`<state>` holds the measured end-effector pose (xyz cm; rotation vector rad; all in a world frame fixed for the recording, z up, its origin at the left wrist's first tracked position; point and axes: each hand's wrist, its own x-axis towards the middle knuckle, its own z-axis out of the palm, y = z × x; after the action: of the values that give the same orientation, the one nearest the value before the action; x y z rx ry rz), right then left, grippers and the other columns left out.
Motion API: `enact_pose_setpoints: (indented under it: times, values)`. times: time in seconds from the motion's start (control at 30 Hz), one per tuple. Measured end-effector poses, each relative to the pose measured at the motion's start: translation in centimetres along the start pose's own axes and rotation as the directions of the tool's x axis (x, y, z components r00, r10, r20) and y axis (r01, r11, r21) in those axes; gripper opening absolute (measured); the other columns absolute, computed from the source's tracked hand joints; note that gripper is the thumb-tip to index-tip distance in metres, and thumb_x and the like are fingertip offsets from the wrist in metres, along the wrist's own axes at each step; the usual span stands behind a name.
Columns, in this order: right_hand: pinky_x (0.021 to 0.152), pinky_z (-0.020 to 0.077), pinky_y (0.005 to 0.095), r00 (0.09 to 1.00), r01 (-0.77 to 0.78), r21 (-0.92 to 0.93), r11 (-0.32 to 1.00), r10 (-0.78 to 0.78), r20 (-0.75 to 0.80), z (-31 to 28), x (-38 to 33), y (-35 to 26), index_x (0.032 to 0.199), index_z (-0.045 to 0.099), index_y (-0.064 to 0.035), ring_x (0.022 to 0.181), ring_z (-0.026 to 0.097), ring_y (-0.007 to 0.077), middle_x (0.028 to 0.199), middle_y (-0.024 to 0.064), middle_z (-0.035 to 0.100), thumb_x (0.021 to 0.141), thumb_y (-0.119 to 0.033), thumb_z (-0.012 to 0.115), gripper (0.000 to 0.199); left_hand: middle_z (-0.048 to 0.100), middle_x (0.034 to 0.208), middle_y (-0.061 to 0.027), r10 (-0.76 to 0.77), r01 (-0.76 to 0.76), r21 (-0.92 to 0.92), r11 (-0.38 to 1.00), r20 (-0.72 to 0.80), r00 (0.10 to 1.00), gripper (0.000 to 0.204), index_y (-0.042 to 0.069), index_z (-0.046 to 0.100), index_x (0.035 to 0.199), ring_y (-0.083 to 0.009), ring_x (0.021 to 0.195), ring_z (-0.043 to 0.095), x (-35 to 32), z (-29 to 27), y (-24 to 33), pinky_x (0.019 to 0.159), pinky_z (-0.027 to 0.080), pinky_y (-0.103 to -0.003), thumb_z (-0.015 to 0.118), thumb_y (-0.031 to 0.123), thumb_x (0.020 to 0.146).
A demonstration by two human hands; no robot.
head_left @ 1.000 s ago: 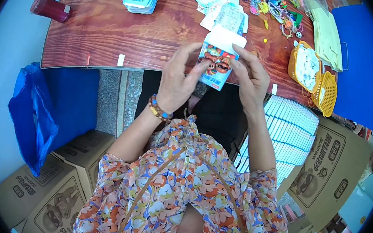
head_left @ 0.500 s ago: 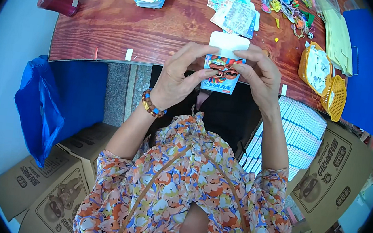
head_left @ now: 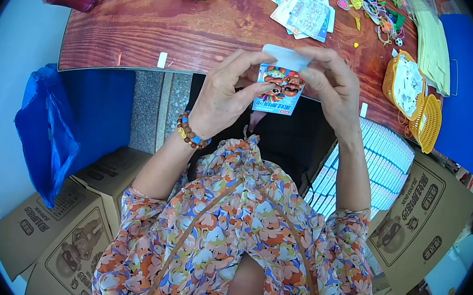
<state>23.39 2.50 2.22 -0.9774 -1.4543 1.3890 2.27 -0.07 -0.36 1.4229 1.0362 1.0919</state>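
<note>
The left hand (head_left: 218,96) gripped a blue box (head_left: 279,101) by the edge of the table (head_left: 139,33). The right hand (head_left: 334,91) gripped the box too, up by its white flap (head_left: 282,55). Cards (head_left: 308,17) lay on the table.

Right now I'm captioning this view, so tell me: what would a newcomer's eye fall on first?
Probably the small colourful box, its pale flap open, between the left hand and right hand at the near edge of the red-brown table. Next might come the tangle of bright trinkets at the table's far right, then the blue bag at left, above brown cartons.
</note>
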Motion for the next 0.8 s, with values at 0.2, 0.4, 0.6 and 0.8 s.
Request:
enact_pose_setpoints:
  times: [0.2, 0.4, 0.6, 0.8]
  values:
    - [0.076, 0.0517, 0.0222, 0.999, -0.005, 0.028, 1.0, 0.003, 0.051, -1.4, 0.8, 0.6, 0.108, 0.066, -0.0004, 0.092, 0.064, 0.0073, 0.108, 0.0062, 0.07, 0.099, -0.013, 0.059, 0.017, 0.063, 0.105, -0.0094, 0.006, -0.005, -0.006, 1.0, 0.039, 0.999, 0.038, 0.003, 0.061, 0.121, -0.0149, 0.086, 0.069, 0.1, 0.4, -0.1, 0.073, 0.059, -0.027, 0.072, 0.001, 0.085]
    - [0.078, 0.0554, 0.0229, 0.933, -0.292, 0.003, 0.956, 0.284, 0.222, -2.5, 1.2, -0.5, 0.116, 0.068, 0.0003, 0.092, 0.067, 0.0094, 0.108, 0.0068, 0.071, 0.096, -0.009, 0.062, 0.023, 0.066, 0.1, -0.009, -0.029, 0.03, -0.016, 0.999, 0.059, 0.998, 0.045, 0.005, 0.051, 0.123, -0.0142, 0.082, 0.069, -0.3, 0.4, -0.8, 0.068, 0.056, -0.027, 0.074, 0.002, 0.084]
    - [0.082, 0.0576, 0.0257, 0.912, -0.33, -0.159, 0.931, 0.358, 0.201, -2.2, 1.4, -0.8, 0.112, 0.072, 0.0009, 0.093, 0.069, 0.0113, 0.1, 0.0065, 0.073, 0.094, -0.005, 0.064, 0.02, 0.066, 0.094, -0.0111, -0.037, 0.037, 0.008, 0.999, 0.064, 0.997, 0.051, 0.005, 0.04, 0.122, -0.0158, 0.078, 0.068, -0.1, 0.4, -0.5, 0.067, 0.055, -0.029, 0.074, 0.004, 0.084]
    - [0.078, 0.0554, 0.0247, 0.94, -0.233, -0.268, 0.935, 0.287, 0.183, -1.8, 1.0, -0.7, 0.111, 0.073, 0.0005, 0.091, 0.068, 0.0096, 0.099, 0.0054, 0.074, 0.091, 0.0, 0.064, 0.022, 0.066, 0.093, -0.0115, -0.081, 0.077, 0.051, 0.996, 0.076, 0.994, 0.053, 0.004, 0.04, 0.123, -0.0178, 0.078, 0.069, 0.0, 0.5, -0.2, 0.066, 0.056, -0.031, 0.075, 0.004, 0.083]
